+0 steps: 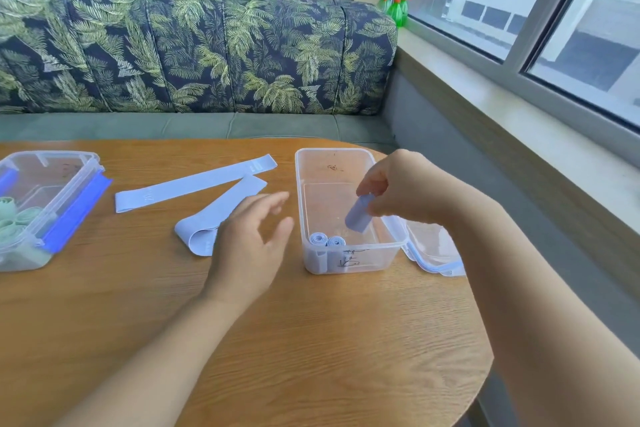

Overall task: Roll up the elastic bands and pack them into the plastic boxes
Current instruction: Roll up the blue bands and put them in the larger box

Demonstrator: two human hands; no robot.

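Holding a rolled lilac elastic band [360, 213] inside the clear rectangular plastic box [332, 150], the right hand [398, 191] pinches it w/ curled fingers. The left hand [252, 239] hovers spread, empty. Two lilac rolls [318, 239] are already packed. Two flat lilac bands [194, 184] on the round wooden table [311, 340] are still unrolled, so approx. halfway.

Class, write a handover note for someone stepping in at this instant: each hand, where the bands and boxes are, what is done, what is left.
Right hand pinches a rolled lilac band over the open box. Left hand is open, empty, above the table beside that box.
Done: two lilac rolls stand in the box's near end; the left box holds green rolls.
Remaining: drop this roll in, roll the long flat band and the folded band lying on the table, then fit the lid lying right of the box.
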